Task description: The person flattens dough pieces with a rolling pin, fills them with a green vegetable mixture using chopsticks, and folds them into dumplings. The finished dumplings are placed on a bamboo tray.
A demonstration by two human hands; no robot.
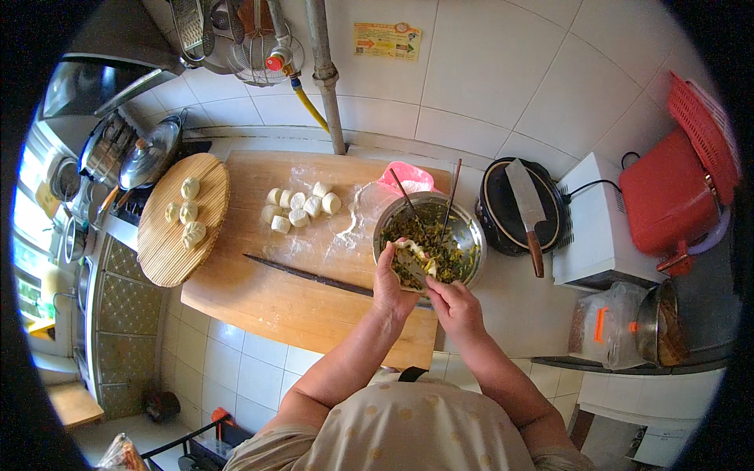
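Observation:
Over the near rim of a steel bowl (478, 235), my left hand (391, 288) cups a dough wrapper (410, 244) with chopped green filling on it. My right hand (456, 306) grips a flat metal spatula (412, 268), whose blade lies on the filling in the wrapper. Chopped filling (465, 259) fills much of the bowl, and two chopsticks (450, 197) stand apart in it. Several dough pieces (298, 201) sit on the floured wooden board (283, 306) to the left. Farther left, several shaped buns (193, 234) rest on a round slatted tray (165, 259).
A long dark rod (312, 275) lies across the board. Behind the bowl is a pink container (406, 173) with flour. To the right, a cleaver (525, 194) rests on a dark lidded pot (495, 232), beside a white appliance (595, 235). A lidded pan (150, 153) stands far left.

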